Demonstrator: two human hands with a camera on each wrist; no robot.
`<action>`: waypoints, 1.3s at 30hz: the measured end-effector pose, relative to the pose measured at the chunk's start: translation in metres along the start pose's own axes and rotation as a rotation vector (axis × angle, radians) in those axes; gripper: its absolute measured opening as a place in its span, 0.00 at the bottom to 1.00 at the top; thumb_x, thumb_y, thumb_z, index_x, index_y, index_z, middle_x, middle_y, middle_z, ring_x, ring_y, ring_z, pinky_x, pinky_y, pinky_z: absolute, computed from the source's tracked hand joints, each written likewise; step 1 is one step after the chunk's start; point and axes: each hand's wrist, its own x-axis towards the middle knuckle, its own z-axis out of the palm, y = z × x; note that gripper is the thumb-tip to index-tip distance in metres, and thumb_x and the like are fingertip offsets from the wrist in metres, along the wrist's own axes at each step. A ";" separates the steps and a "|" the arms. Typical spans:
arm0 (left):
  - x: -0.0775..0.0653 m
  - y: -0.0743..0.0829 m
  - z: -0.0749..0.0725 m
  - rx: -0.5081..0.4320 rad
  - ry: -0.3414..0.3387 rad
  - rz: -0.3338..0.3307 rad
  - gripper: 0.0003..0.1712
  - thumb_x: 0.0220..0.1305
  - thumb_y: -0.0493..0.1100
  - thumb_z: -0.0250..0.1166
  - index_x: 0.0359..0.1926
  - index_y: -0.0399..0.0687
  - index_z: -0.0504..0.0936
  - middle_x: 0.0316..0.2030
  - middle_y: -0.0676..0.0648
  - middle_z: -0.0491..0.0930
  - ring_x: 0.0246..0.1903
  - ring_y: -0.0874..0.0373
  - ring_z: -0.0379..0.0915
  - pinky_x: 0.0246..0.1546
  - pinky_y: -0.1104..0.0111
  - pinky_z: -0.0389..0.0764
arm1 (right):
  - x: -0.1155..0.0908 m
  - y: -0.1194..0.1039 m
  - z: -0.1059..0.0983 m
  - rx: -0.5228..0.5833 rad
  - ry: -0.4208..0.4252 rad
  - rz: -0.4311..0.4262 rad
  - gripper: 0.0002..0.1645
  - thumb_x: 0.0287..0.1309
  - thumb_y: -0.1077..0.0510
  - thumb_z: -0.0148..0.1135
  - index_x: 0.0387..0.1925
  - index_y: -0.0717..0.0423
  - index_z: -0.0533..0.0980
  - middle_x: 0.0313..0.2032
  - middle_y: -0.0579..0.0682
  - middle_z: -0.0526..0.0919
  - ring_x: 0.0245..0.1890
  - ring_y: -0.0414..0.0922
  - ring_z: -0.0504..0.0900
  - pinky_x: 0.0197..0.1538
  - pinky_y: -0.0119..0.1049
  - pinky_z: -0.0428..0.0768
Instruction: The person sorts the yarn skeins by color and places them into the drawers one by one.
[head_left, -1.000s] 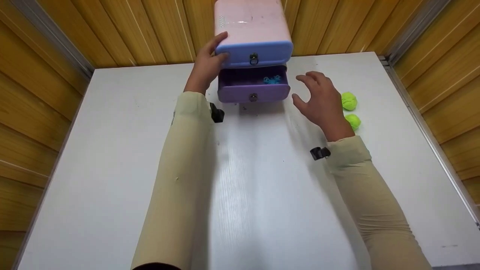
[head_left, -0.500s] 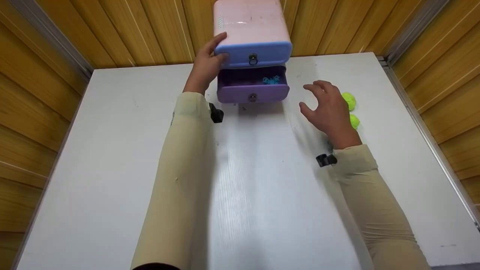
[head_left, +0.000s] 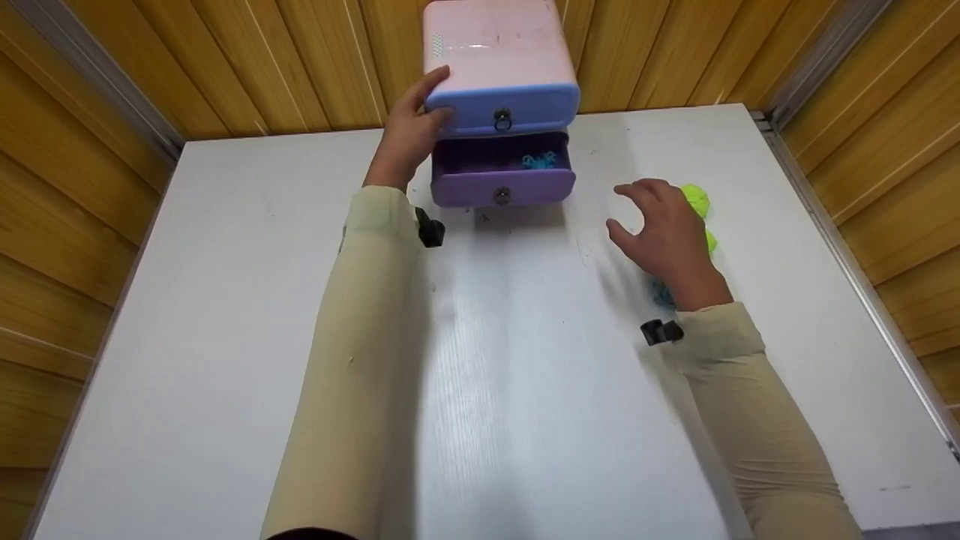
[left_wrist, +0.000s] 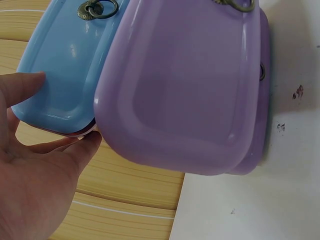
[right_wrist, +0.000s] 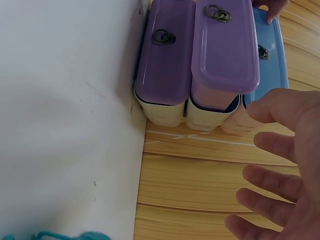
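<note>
A small drawer cabinet with a pink top (head_left: 495, 45) stands at the back of the table. My left hand (head_left: 409, 139) grips its upper left corner, thumb on the blue drawer front (left_wrist: 65, 60) and fingers around the side. Below it the purple middle drawer (head_left: 502, 187) is pulled out, with a tangled blue stringy thing (head_left: 539, 160) inside. Right of the cabinet, my right hand (head_left: 667, 232) hovers with spread, slightly bent fingers and nothing in them. In the right wrist view a lower purple drawer (right_wrist: 165, 60) is pushed in.
Two yellow-green balls (head_left: 695, 199) lie just right of my right hand, partly hidden by it. Another blue stringy thing (head_left: 661, 292) is on the white table (head_left: 495, 375) by the right wrist. Wood-patterned walls (head_left: 315, 60) close in the back and sides.
My right hand has moved away from the open drawer, right and toward me. A blue stringy thing has come into view beside its wrist. The left hand keeps its grip on the cabinet.
</note>
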 end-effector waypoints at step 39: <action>-0.013 0.008 0.001 -0.009 -0.013 0.026 0.31 0.67 0.35 0.57 0.67 0.69 0.69 0.72 0.59 0.59 0.66 0.62 0.59 0.67 0.64 0.64 | -0.037 0.032 -0.012 -0.057 -0.301 0.193 0.29 0.58 0.46 0.61 0.59 0.51 0.74 0.61 0.60 0.72 0.60 0.63 0.70 0.46 0.63 0.73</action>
